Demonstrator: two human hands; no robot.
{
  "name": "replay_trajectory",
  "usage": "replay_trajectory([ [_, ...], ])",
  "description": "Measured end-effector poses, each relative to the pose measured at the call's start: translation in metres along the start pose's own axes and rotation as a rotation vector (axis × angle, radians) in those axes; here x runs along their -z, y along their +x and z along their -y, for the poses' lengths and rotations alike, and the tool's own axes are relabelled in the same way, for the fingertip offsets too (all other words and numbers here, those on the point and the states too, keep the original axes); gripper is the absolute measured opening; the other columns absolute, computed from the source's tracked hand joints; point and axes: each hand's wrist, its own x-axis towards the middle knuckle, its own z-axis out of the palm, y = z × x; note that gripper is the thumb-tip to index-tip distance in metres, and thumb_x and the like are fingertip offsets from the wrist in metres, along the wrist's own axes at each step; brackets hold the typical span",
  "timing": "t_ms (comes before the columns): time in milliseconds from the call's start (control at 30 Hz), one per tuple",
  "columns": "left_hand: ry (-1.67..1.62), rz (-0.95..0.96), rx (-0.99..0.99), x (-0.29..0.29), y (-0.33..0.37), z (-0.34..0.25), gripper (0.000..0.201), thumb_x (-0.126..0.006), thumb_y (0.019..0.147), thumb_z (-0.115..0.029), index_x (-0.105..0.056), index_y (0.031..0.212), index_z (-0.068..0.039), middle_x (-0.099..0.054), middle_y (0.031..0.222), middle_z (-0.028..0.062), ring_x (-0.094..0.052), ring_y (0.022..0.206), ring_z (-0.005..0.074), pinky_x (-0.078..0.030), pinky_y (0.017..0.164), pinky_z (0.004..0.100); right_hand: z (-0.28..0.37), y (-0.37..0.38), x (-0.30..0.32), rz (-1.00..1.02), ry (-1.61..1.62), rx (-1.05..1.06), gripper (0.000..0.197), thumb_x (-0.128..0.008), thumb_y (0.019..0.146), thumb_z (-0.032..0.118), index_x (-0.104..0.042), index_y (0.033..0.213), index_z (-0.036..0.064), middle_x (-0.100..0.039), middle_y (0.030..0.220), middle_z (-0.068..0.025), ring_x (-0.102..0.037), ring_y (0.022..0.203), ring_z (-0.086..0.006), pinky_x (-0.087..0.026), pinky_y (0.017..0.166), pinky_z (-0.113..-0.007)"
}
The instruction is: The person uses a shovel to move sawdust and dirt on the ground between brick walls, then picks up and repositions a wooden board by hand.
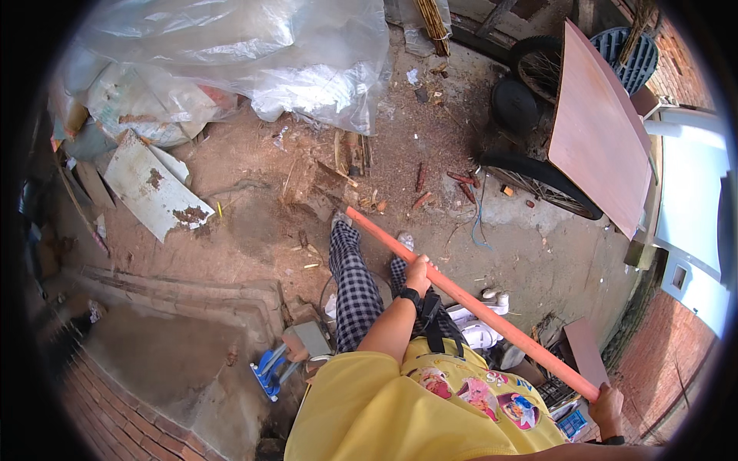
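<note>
A shovel with a long orange handle [492, 313] slants across the front of my body. Its blade [324, 190] is low by the ground, just beyond my feet, among dirt and scraps of wood. My left hand [417, 275], with a dark band on the wrist, is closed around the middle of the handle. My right hand [606, 402] grips the handle's upper end at the lower right. Dry sticks [352, 154] lie just past the blade, and several reddish-brown elongated pieces [420, 177] are scattered to its right.
Clear plastic sheeting [323, 69] covers a heap at the far left. A rusty white panel [154, 184] lies below it. Spoked wheels [538, 65] and a leaning brown board [596, 131] stand at the right. Near left are a blue-framed object [269, 373] and a brick edge [131, 415].
</note>
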Motion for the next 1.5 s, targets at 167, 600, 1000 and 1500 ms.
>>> replay_trajectory([
  [167, 0.099, -0.112, -0.239, 0.021, 0.008, -0.184, 0.011, -0.051, 0.075, -0.008, -0.041, 0.071, -0.004, -0.041, 0.059, 0.0057, -0.044, 0.048, 0.0200, -0.040, 0.046, 0.0354, 0.153, 0.011, 0.042, 0.147, 0.107, 0.210, 0.024, -0.060, 0.062, 0.018, -0.049, 0.076, 0.0020, -0.057, 0.061, -0.0194, -0.057, 0.060, -0.0359, -0.046, 0.057, -0.043],
  [600, 0.038, -0.133, -0.218, 0.010, -0.027, -0.137, 0.013, -0.052, 0.075, -0.008, -0.041, 0.079, -0.001, -0.044, 0.064, 0.0069, -0.046, 0.051, 0.0208, -0.043, 0.048, 0.0369, 0.093, 0.002, 0.086, 0.035, 0.031, 0.272, 0.017, -0.056, 0.055, 0.010, -0.051, 0.069, 0.0023, -0.054, 0.058, -0.0185, -0.055, 0.057, -0.0354, -0.046, 0.056, -0.042],
  [1000, -0.086, 0.062, 0.206, -0.012, -0.034, 0.081, 0.025, -0.052, 0.079, -0.014, -0.040, 0.096, -0.001, -0.048, 0.090, 0.0147, -0.053, 0.084, 0.0294, -0.046, 0.078, 0.0444, -0.074, 0.037, 0.042, -0.346, -0.231, 0.020, 0.020, -0.054, 0.055, 0.001, -0.045, 0.073, 0.0020, -0.051, 0.061, -0.0184, -0.050, 0.063, -0.0389, -0.037, 0.055, -0.046],
  [1500, 0.174, -0.238, -0.400, 0.015, -0.050, -0.070, 0.013, -0.053, 0.076, -0.010, -0.042, 0.076, -0.002, -0.043, 0.058, 0.0044, -0.046, 0.046, 0.0182, -0.043, 0.045, 0.0299, 0.049, 0.004, -0.050, 0.004, 0.086, 0.249, 0.015, -0.056, 0.058, 0.013, -0.052, 0.070, 0.0044, -0.057, 0.061, -0.0174, -0.057, 0.060, -0.0341, -0.047, 0.058, -0.040],
])
